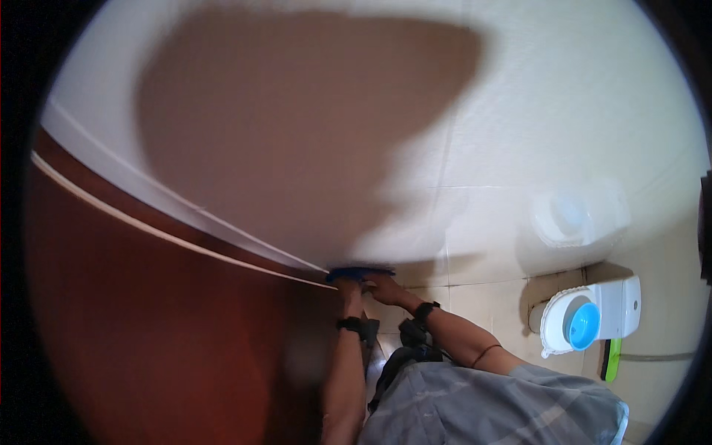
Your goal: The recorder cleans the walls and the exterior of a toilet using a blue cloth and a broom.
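A blue cloth (360, 272) lies low against the glossy tiled wall (500, 128), close to the door frame's edge. My left hand (349, 290) grips its left part, and the fingertips are hidden by the wrist and hand. Beside it, my right hand (384, 288) holds the cloth's right part with bent fingers. The two hands are nearly touching. Both wrists wear black bands.
To my left stands a dark red-brown door (183, 311) with a pale frame strip (167, 236). A white toilet (609, 308) is at the right, with a light blue basin (583, 327) on its lid. A green-and-black brush head (612, 359) leans beside it on a pole.
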Motion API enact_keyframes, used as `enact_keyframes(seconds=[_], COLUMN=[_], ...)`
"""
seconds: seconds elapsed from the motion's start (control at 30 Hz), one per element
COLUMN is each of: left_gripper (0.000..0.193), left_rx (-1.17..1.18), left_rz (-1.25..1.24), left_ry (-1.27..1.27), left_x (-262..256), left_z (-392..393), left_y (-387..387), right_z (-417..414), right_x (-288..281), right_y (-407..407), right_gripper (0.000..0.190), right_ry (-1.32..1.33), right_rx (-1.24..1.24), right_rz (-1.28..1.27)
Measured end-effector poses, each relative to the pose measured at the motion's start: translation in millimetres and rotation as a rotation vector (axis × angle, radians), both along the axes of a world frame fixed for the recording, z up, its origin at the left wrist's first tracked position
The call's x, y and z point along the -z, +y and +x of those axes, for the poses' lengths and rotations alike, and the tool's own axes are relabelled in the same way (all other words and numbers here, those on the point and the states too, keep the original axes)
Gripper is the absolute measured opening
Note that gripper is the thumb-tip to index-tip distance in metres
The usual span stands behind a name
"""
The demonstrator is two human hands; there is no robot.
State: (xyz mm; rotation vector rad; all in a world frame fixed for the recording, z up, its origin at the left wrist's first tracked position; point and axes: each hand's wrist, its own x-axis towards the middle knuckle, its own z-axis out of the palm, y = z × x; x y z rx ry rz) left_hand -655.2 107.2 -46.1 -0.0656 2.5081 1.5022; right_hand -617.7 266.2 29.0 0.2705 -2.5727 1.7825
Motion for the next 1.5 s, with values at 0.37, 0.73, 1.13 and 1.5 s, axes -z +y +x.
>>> enact_keyframes(seconds=[0.37,0.73,1.13,1.5], left_gripper=[0.020,0.020,0.021,0.025], left_rx=[-0.082,-0.316,0.023,-0.054], left_rz=[0.492,0.570,0.166,0.531], left_ry=[0.302,0.617,0.453,0.707], left_x=[-200.2,-312.1,-234.5,-404.7], left_z=[58.9,13.6,69.3,49.2], left_y=[119.9,90.8,144.5,128.8], right_z=[66.3,21.3,84.9,57.2], right_x=[-152.4,-258.4,-154.4,-336.4], right_y=[73.1,20.5,85.5,72.5], right_gripper=[0.011,0.014,0.010,0.009], right_ry=[0.238,0.392,0.310,0.516], right_rx=[0.453,0.418,0.748,0.474], right_rz=[-0.284,-0.378,-0.429,-0.306])
